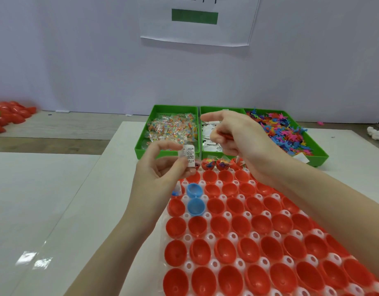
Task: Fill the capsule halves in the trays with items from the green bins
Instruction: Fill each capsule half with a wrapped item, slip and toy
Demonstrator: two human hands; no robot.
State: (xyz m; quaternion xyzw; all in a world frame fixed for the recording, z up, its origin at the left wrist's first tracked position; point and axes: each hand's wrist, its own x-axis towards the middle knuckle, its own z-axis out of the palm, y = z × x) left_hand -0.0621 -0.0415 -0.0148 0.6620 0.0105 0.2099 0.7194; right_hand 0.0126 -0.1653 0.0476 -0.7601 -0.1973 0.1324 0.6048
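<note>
Nearest: clear plastic tray [185, 237] on the white table [45, 199], rows of red capsule halves [225, 251] sitting open side up, nearly all empty. One blue capsule [194, 199], hinged open, both halves showing, lies at the tray's left side, second and third rows from the far end. Farthest row: a few red halves already hold colourful items [209, 163].

Above the tray's far-left corner, left hand [160, 169], grip pinching a small white printed leaflet [189, 155] between thumb and fingers, leaflet upright, held off the tray. Right hand [233, 133] above the tray's far edge and in front of the middle bin, forearm crossing over the tray's right side. Its grip is curled around something red, partly hidden in the palm, can't tell what; index finger sticks out to the left.

Behind the tray, touching or just beside its far end: three green bins in a row. Left bin [141, 144] has clear packets of multicoloured bits. Middle bin [202, 129] has white printed leaflets, partly covered by the right hand. Right bin [316, 153] has small multicoloured plastic figures.

Far left on the wooden floor strip: pile of loose red capsule halves [11, 116]. Far right table edge: white crumpled object [376, 133]. Back wall: paper sheet [197, 20] with a green bar.
</note>
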